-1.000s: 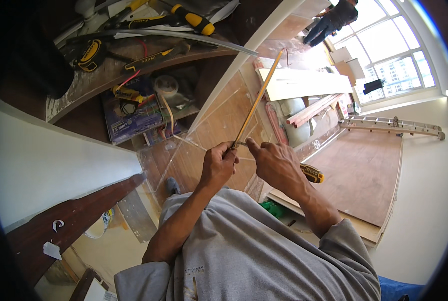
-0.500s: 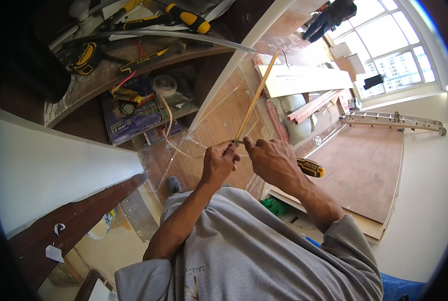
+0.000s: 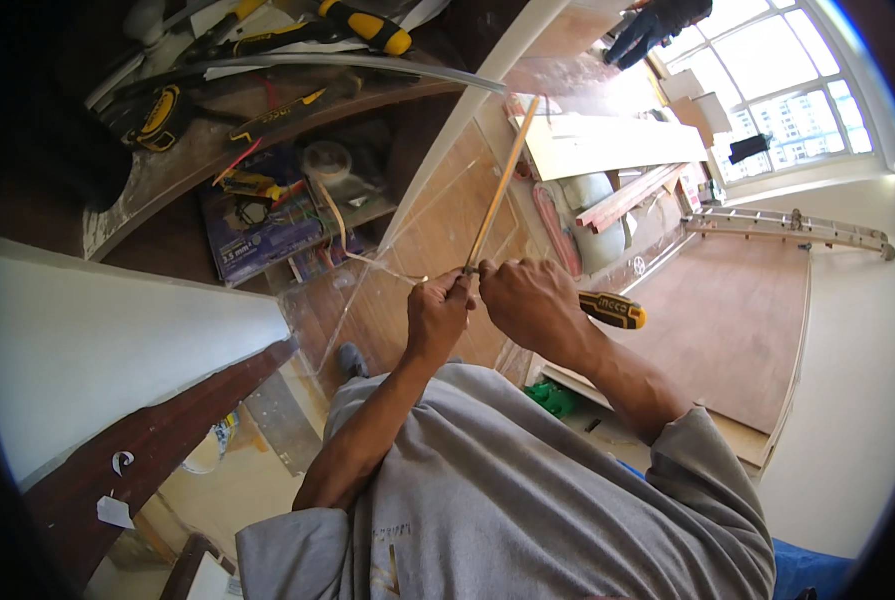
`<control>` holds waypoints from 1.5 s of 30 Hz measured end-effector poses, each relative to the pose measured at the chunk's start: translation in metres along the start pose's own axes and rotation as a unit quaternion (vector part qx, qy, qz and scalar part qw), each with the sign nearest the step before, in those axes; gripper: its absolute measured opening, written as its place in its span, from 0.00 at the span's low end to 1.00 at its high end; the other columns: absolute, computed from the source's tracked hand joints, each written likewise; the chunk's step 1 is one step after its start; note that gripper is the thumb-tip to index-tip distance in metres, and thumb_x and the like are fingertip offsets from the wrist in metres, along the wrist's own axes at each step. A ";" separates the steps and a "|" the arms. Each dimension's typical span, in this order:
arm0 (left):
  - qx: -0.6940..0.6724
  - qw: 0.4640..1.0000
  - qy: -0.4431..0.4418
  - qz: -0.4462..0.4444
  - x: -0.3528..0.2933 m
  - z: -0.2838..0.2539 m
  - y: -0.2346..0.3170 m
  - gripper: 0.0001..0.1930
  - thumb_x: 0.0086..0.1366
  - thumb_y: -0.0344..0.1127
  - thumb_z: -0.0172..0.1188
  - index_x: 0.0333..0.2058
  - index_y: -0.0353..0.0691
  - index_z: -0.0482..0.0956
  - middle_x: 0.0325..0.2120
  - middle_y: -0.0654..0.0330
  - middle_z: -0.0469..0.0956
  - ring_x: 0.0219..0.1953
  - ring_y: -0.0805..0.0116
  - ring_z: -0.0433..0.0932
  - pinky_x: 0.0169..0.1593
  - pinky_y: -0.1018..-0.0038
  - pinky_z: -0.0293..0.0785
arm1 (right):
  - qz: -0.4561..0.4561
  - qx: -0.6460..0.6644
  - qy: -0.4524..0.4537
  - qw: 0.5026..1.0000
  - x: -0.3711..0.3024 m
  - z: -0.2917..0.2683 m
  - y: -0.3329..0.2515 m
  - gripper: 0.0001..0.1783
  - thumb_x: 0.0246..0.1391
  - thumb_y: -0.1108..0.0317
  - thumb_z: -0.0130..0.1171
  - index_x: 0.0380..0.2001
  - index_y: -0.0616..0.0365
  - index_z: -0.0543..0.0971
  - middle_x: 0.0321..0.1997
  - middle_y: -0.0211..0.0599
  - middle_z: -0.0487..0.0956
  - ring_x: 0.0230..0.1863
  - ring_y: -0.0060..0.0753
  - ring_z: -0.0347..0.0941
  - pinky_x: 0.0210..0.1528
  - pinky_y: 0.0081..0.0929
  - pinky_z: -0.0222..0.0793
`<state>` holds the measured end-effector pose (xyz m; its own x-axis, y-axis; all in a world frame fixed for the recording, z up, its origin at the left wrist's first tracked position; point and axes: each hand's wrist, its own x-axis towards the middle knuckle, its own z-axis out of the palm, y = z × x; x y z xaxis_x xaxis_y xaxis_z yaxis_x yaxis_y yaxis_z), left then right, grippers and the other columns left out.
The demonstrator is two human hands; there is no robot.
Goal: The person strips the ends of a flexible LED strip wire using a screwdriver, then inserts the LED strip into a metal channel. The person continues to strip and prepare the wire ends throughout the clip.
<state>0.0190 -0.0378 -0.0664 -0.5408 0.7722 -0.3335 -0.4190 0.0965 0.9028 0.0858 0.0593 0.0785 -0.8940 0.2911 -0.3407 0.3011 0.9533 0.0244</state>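
Note:
My left hand (image 3: 437, 315) is closed, its fingertips pinching the near end of a long thin orange-yellow strip (image 3: 502, 195). The strip slants away from me toward the boards by the window. Against those fingertips, my right hand (image 3: 529, 302) is closed around a screwdriver, with its yellow-and-black handle (image 3: 612, 309) sticking out past the little-finger side. Its tip and most of its shaft are hidden by the fingers. A pale thin cord (image 3: 347, 235) runs from the shelf compartment to beside my left hand.
The dark shelf (image 3: 367, 105) on the left bears a tape measure (image 3: 160, 118) and another yellow-and-black handled tool (image 3: 367, 25). Below sit a purple box (image 3: 257, 235) and a tape roll (image 3: 327, 160). Plywood sheets (image 3: 707, 320), a ladder (image 3: 792, 228) and a distant person (image 3: 657, 30) are rightward.
My right hand has rolled over, its index finger and thumb now curled in closer to the left fingertips. The strip's far end has swung slightly left.

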 end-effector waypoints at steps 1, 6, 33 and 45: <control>0.003 1.000 -0.004 0.000 -0.001 -0.001 0.001 0.13 0.74 0.36 0.53 0.43 0.35 0.85 0.18 0.64 0.77 0.17 0.79 0.72 0.22 0.76 0.67 | 0.004 0.002 0.001 1.000 0.001 0.001 0.001 0.11 0.63 0.69 0.48 0.41 0.61 0.77 0.27 0.45 0.82 0.33 0.52 0.82 0.36 0.48 0.76; -0.074 0.995 0.000 -0.074 -0.003 -0.006 -0.001 0.12 0.74 0.34 0.54 0.43 0.35 0.84 0.20 0.65 0.76 0.17 0.80 0.70 0.20 0.79 0.66 | 0.029 -0.001 0.000 1.000 -0.005 0.002 0.003 0.12 0.62 0.68 0.51 0.42 0.63 0.79 0.34 0.48 0.85 0.39 0.50 0.84 0.37 0.43 0.79; -0.049 0.997 -0.030 -0.058 -0.011 -0.007 0.002 0.12 0.74 0.33 0.52 0.40 0.34 0.83 0.20 0.65 0.76 0.16 0.80 0.69 0.19 0.79 0.64 | 0.051 0.048 -0.049 0.996 -0.016 0.003 -0.003 0.19 0.65 0.69 0.47 0.55 0.65 0.76 0.33 0.49 0.82 0.37 0.53 0.81 0.38 0.46 0.75; 0.004 1.000 -0.004 0.009 -0.008 0.004 -0.014 0.13 0.73 0.33 0.54 0.33 0.34 0.84 0.19 0.66 0.76 0.16 0.81 0.68 0.20 0.78 0.61 | -0.006 0.017 -0.095 0.995 -0.008 -0.001 -0.008 0.12 0.60 0.68 0.51 0.42 0.61 0.80 0.33 0.47 0.85 0.37 0.49 0.85 0.37 0.43 0.79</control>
<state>0.0320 -0.0433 -0.0748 -0.5424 0.7792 -0.3141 -0.4033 0.0865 0.9110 0.0904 0.0491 0.0823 -0.8197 0.2552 -0.5128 0.3043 0.9525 -0.0125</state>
